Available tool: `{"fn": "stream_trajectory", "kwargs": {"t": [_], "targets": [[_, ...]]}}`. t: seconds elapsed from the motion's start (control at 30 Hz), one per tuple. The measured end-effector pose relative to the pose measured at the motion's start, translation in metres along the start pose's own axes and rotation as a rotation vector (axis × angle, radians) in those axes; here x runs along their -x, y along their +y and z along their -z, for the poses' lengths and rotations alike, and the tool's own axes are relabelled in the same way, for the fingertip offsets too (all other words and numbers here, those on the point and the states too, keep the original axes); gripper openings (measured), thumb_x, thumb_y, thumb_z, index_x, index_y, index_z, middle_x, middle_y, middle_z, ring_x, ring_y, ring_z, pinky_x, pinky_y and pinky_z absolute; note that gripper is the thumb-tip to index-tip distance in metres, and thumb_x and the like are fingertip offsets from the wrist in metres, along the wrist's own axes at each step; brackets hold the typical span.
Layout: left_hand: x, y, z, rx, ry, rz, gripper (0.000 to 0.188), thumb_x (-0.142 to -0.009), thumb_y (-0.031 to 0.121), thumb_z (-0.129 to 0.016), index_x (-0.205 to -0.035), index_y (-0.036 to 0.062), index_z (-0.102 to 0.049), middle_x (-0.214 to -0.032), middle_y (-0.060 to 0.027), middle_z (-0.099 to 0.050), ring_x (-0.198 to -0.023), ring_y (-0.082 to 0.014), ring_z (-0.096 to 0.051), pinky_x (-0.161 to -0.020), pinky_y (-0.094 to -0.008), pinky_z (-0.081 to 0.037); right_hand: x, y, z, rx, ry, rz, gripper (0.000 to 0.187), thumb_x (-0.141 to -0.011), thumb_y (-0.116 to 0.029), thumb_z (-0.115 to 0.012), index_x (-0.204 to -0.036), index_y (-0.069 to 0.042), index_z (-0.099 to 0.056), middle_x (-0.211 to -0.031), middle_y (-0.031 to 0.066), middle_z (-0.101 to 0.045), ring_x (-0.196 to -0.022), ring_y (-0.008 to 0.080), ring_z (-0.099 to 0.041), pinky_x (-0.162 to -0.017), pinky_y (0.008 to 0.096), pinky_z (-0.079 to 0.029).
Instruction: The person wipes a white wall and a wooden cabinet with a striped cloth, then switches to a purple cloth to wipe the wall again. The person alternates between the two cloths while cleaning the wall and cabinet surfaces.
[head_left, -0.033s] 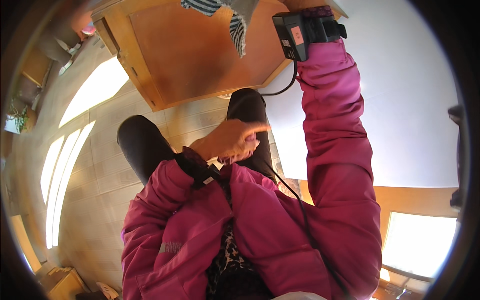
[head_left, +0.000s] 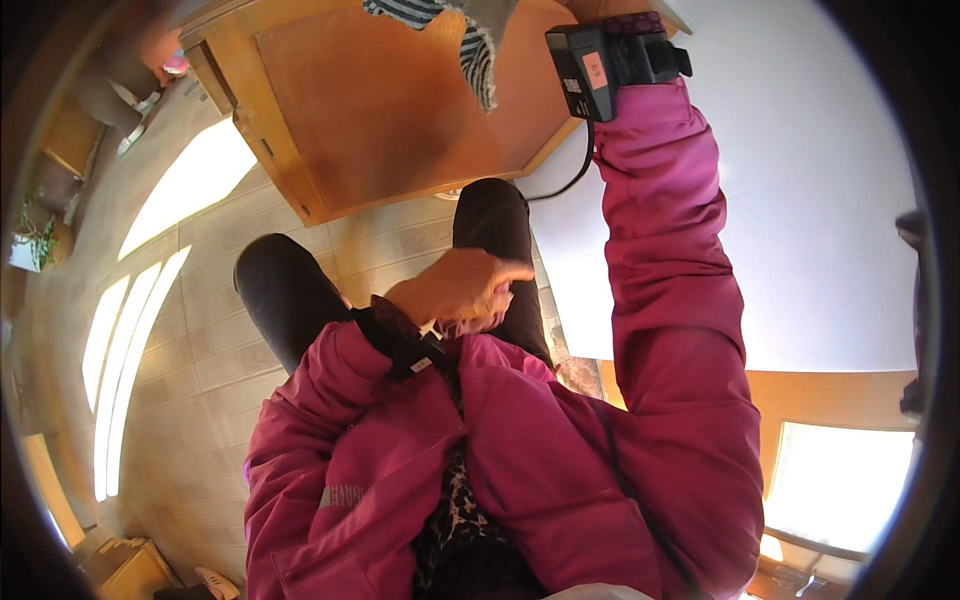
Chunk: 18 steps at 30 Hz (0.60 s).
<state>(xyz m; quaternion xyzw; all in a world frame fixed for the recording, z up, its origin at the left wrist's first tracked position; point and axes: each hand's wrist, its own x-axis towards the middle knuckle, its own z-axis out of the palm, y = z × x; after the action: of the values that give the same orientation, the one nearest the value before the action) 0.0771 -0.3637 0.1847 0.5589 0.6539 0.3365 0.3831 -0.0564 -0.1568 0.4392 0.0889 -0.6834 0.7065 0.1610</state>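
Note:
My left hand (head_left: 455, 288) is in front of my body, above my right knee, with its fingers curled in. Something pinkish and crumpled shows under the fingers; I cannot make out whether it is held. My right arm reaches far forward over a white surface. Only a sliver of my right hand (head_left: 592, 10) shows at the top edge, its fingers out of the picture. Near it, a frayed grey cloth with dark stripes (head_left: 478, 60) hangs over the wooden furniture; whether the hand touches it cannot be seen. Each wrist wears a black strap, the right one with a black box (head_left: 582, 72).
A wooden cabinet-like piece (head_left: 390, 110) with a reddish-brown panel stands ahead of my knees. A white surface (head_left: 820, 200) spreads on the right. A black cable (head_left: 565, 185) runs from the right wrist box. Far left are a person's legs (head_left: 115, 100) and a potted plant (head_left: 40, 240).
The left index finger, stretched out before, is now drawn in with the others. The right arm and striped cloth look almost the same.

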Motion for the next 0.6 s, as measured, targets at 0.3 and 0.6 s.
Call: {"fn": "stream_trajectory", "kwargs": {"t": [0.3,0.6], "targets": [[-0.002,-0.029,-0.032,-0.332,-0.010,-0.070,0.031,-0.081,0.025,-0.063,-0.103,0.0079,-0.076,-0.094,-0.0140,-0.075,-0.091,-0.0336,-0.070,-0.078,-0.0454,-0.055,0.035,0.011,0.105,1.392,-0.163,1.267,0.022,-0.087,-0.006,-0.059,-0.108,-0.005,-0.065,-0.098,0.0124,-0.070,-0.091,0.0309,-0.066,-0.081,0.0389,-0.051],[0.013,0.015,-0.019,-0.328,-0.352,0.093,0.030,-0.082,0.032,-0.055,-0.082,0.0073,-0.073,-0.079,-0.0147,-0.071,-0.077,-0.0345,-0.069,-0.071,-0.0436,-0.052,0.077,0.038,0.148,1.361,-0.126,1.040,0.031,-0.082,-0.008,-0.057,-0.112,-0.007,-0.063,-0.101,0.0178,-0.066,-0.098,0.0397,-0.062,-0.087,0.0444,-0.049]]}}
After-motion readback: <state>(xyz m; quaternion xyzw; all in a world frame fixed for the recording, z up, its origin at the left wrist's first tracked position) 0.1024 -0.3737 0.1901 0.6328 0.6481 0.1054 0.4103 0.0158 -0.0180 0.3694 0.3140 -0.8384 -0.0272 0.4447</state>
